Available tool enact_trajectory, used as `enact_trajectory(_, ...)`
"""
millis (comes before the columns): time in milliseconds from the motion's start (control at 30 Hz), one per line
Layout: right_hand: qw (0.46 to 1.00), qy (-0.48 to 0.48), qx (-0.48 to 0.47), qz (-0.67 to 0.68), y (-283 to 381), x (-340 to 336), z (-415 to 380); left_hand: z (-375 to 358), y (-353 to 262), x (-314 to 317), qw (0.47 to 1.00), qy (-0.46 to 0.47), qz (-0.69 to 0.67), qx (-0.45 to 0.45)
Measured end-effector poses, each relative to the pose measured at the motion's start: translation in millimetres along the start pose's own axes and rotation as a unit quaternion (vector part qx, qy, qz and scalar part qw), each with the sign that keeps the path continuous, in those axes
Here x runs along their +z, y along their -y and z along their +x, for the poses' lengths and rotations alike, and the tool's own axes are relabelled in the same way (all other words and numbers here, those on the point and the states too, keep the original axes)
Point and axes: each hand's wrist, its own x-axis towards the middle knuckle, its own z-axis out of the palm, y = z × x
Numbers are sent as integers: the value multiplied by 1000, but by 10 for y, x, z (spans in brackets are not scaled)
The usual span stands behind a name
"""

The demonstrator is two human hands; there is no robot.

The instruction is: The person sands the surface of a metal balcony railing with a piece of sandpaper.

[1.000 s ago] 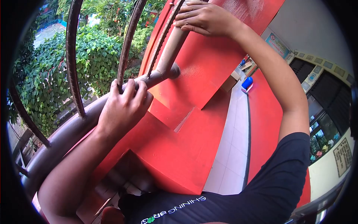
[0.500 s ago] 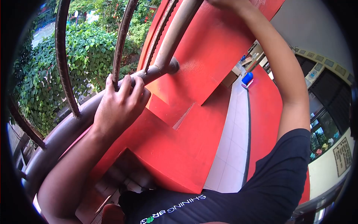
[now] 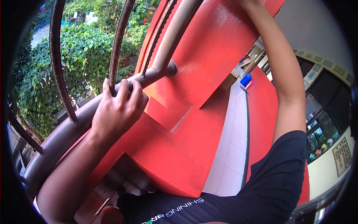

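Observation:
My left hand (image 3: 118, 106) is closed around the thick brown metal pipe (image 3: 87, 112) of a railing, its fingers hooked over the top next to a thin upright bar (image 3: 118, 48). A second thick pipe (image 3: 175, 33) rises from this one toward the top edge. Up at the top of the view, my right hand (image 3: 250, 3) is against or close to the red painted wall (image 3: 209, 48). The frame edge cuts it off, so its fingers and anything in them are hidden.
Below the wall is a red ledge (image 3: 175, 156) with a slot. A white tiled strip (image 3: 229, 149) runs beside it, with a blue object (image 3: 245, 80) farther along. Leafy bushes (image 3: 78, 56) grow beyond the bars. Windows (image 3: 324, 123) line the right side.
My right hand has moved to the right along the top edge, and less of it shows. My left hand keeps its hold on the pipe while the view shifts slightly.

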Motion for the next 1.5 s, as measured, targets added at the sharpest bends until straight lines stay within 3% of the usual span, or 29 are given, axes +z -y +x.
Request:
enact_trajectory(67,981,161,-108,29,287,14,-66,2,1,2,1000,-1,3,0)
enact_trajectory(100,953,219,-126,168,415,103,-135,3,2,-4,1000,1,0,0)
enact_trajectory(200,982,155,-80,64,207,41,-71,-1,-1,15,1000,-11,3,3)
enact_trajectory(267,996,-70,50,-37,-17,71,-25,-1,-5,43,1000,-22,16,1)
enact_trajectory(333,998,25,63,-19,162,124,-160,-3,6,37,999,-25,26,8)
enact_trajectory(367,988,95,-118,27,259,180,-186,-4,11,29,999,-21,29,12)
enact_trajectory(400,964,155,-170,135,424,198,-213,0,14,25,999,-24,25,13)
enact_trajectory(467,981,137,-126,61,207,216,-206,-1,8,40,999,-19,27,13)
enact_trajectory(533,983,-1,169,72,-31,89,-69,-3,-1,34,1000,-17,21,13)
enact_trajectory(567,964,21,262,43,-55,20,-6,-2,12,26,1000,-14,18,16)
enact_trajectory(600,964,17,263,43,-6,58,-37,-6,14,20,1000,-11,18,15)
enact_trajectory(667,982,94,-151,66,109,207,-75,-13,17,44,999,-17,25,18)
enact_trajectory(700,972,96,-185,110,175,228,-29,-16,9,57,999,-17,24,18)
enact_trajectory(733,972,99,-185,111,87,139,39,0,10,43,999,-18,22,18)
enact_trajectory(800,961,197,194,4,-183,-93,196,-2,11,16,1000,-15,10,12)
enact_trajectory(833,954,13,253,159,-185,-40,148,-7,9,33,1000,-15,9,12)
enact_trajectory(867,955,9,252,160,-159,17,109,-10,14,23,999,-29,15,12)
enact_trajectory(933,989,126,-72,-6,7,87,50,-11,29,15,999,-26,21,20)
enact_trajectory(967,978,161,-102,84,125,143,2,-15,30,16,999,-29,17,17)
enact_trajectory(1000,977,166,-103,82,4,137,27,-1,17,28,999,-33,14,16)
enact_trajectory(1067,999,-7,29,31,-305,124,35,-5,8,41,999,-31,9,12)
enact_trajectory(1133,968,20,238,79,-193,-62,70,-13,28,14,999,-26,24,19)
enact_trajectory(1200,994,35,-46,-92,-104,181,-116,-15,39,29,999,-32,22,22)
enact_trajectory(1233,989,112,-97,-1,83,175,-157,-6,41,30,999,-28,20,19)
enact_trajectory(1267,988,117,-100,-2,30,154,-138,-8,34,27,999,-36,17,16)
enact_trajectory(1333,1000,-2,-16,-26,-124,105,-115,-4,23,20,1000,-24,14,12)
enact_trajectory(1400,978,-88,175,72,-211,38,-113,-7,21,17,1000,-19,12,16)
enact_trajectory(1467,996,-41,65,-35,21,193,-259,-15,34,20,999,-33,16,19)
enact_trajectory(1500,996,72,-45,26,189,143,-283,-13,35,19,999,-20,18,23)
